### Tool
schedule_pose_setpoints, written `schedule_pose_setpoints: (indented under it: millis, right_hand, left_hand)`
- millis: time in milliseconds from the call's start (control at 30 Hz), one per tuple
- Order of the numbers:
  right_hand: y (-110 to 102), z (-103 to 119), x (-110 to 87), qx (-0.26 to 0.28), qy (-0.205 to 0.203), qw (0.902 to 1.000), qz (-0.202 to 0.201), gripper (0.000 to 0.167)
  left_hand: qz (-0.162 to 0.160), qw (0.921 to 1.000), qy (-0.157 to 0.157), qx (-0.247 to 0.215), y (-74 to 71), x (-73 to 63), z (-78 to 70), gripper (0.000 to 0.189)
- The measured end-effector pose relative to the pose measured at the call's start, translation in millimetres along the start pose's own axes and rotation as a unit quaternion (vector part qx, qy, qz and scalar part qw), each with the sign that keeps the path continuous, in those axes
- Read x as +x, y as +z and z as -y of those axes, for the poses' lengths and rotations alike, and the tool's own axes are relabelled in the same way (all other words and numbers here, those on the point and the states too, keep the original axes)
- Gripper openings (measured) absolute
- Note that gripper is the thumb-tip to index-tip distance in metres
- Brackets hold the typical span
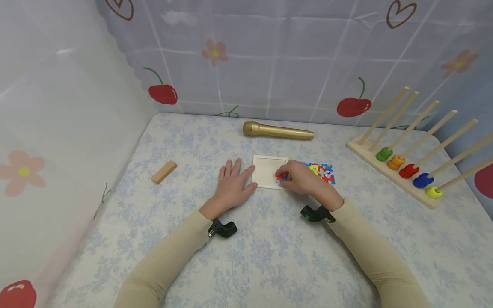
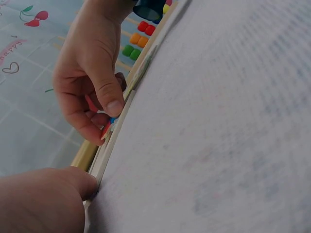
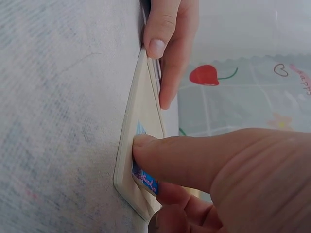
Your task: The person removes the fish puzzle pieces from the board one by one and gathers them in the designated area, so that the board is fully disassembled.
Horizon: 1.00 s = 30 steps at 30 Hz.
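Note:
A pale wooden puzzle frame [image 1: 265, 171] lies on the table between the hands. My left hand [image 1: 232, 187] rests flat beside it with spread fingers, thumb and forefinger touching its left edge. My right hand [image 1: 302, 177] pinches a blue and red puzzle piece [image 3: 146, 180] between thumb and fingers over the frame's lower right corner. In the right wrist view the piece is tilted, one edge down in the frame's recess. Partly hidden behind the right hand, several joined, colourful puzzle pieces [image 1: 327, 171] lie to the right of the frame.
A gold microphone [image 1: 279, 130] lies behind the frame. To the left is a small wooden block [image 1: 164, 172]. A wooden peg stand [image 1: 396, 171] with coloured beads and tall rods stands at the right. A patterned curtain [image 1: 269, 64] hangs along the table's back edge.

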State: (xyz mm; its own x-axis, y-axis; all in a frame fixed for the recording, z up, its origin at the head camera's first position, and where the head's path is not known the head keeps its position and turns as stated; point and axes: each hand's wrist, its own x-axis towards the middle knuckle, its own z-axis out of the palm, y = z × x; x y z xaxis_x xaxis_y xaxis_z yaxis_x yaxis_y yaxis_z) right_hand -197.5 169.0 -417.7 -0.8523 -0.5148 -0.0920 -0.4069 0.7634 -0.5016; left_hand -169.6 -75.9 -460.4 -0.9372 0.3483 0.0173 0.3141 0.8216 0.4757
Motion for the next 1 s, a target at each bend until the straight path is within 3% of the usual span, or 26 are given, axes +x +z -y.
schedule_pose_setpoints:
  millis: [467, 1000]
  right_hand:
    - [1.1, 3.9, 0.0, 0.005, 0.011, 0.9999, -0.003, 0.022]
    - [2.4, 5.1, -2.4, 0.015, -0.003, 0.9999, -0.005, 0.020]
  left_hand:
    - [0.001, 1.0000, 0.001, 0.004, -1.3, 0.0, 0.5, 0.056]
    - [0.001, 1.0000, -0.004, -0.002, -0.1, -0.7, 0.0, 0.057]
